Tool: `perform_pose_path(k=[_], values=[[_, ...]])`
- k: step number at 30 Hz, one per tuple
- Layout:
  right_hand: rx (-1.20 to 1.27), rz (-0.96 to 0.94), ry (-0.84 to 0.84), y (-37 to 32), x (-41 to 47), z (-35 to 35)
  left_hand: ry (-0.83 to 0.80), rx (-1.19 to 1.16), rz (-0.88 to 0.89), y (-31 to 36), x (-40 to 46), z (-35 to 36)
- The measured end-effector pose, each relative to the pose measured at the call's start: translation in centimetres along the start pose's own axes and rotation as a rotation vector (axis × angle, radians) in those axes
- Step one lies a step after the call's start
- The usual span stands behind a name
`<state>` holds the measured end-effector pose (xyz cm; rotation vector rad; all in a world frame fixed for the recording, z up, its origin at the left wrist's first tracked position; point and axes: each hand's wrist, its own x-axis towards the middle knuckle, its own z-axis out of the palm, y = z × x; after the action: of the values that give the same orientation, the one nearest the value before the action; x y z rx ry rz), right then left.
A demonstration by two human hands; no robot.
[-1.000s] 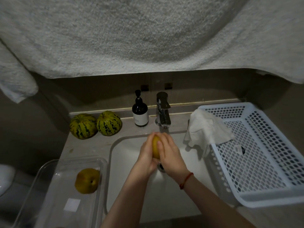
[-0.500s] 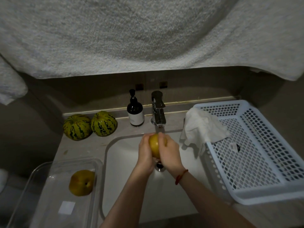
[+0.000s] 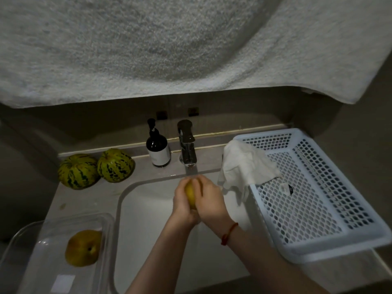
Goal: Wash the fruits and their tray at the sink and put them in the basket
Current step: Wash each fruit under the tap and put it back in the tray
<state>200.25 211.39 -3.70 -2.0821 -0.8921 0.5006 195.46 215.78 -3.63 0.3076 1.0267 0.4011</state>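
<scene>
Counter (image 3: 70, 200) carries: two striped melons (image 3: 95, 167), soap bottle (image 3: 158, 148), clear tray (image 3: 31, 262), white basket (image 3: 318, 187).

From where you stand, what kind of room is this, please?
Most likely a bathroom, though it could be a small washroom: a white sink set in a counter with a chrome tap, a pump soap bottle beside the tap, and a large towel hanging above.

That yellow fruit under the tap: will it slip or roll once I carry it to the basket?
Likely slippery: the yellow fruit sits under the faucet, clasped between left hand and right hand. Its rounded shape may roll on the basket floor. Probably firm, so a full grip suits.
</scene>
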Motion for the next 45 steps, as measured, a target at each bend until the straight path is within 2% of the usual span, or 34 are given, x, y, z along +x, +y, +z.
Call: perform_pose_path(k=[2, 5, 7, 12, 17, 19, 23, 25, 28, 37, 41, 45], values=[[-0.051, -0.179, -0.007, 0.3, 0.0, -1.2, -0.003, -0.153, -0.178, 0.4, -0.1, 0.6], [-0.052, -0.187, 0.086, 1.7, 1.7, -5.1, 0.090, -0.174, -0.213, 0.7, 0.0, 1.0], [-0.226, -0.168, 0.166, 3.2, 4.0, -7.9, 0.106, -0.165, -0.235, 0.7, 0.0, 1.2], [-0.704, -0.126, -0.097, 5.6, 7.5, -10.1, 0.100, -0.140, -0.253, 0.7, 0.5, 1.6], [-0.867, -0.142, 0.003, 5.6, 8.4, -9.0, 0.071, -0.101, -0.224, 0.9, 0.5, 2.4], [-0.808, -0.156, 0.052, 5.8, 8.7, -8.8, 0.058, -0.085, -0.214, 0.9, 0.4, 2.6], [-0.160, -0.072, 0.314, 5.7, 8.7, -9.8, 0.054, -0.043, -0.202, 0.9, 0.1, 2.6], [0.050, -0.052, 0.333, 5.3, 9.0, -11.2, 0.049, -0.014, -0.199, 0.9, 0.0, 2.6], [0.195, -0.076, 0.361, 4.7, 9.3, -13.4, 0.023, 0.010, -0.196, 0.7, -0.3, 2.6], [0.306, -0.081, 0.430, 3.0, 9.3, -16.1, -0.043, -0.006, -0.165, 1.1, -1.3, 3.0], [0.106, -0.051, 0.353, 3.9, 8.9, -14.8, -0.089, -0.060, -0.151, 1.3, -1.8, 3.0], [-0.084, -0.017, 0.150, 5.8, 8.1, -12.6, -0.088, -0.028, -0.133, 1.5, -2.2, 2.9]])
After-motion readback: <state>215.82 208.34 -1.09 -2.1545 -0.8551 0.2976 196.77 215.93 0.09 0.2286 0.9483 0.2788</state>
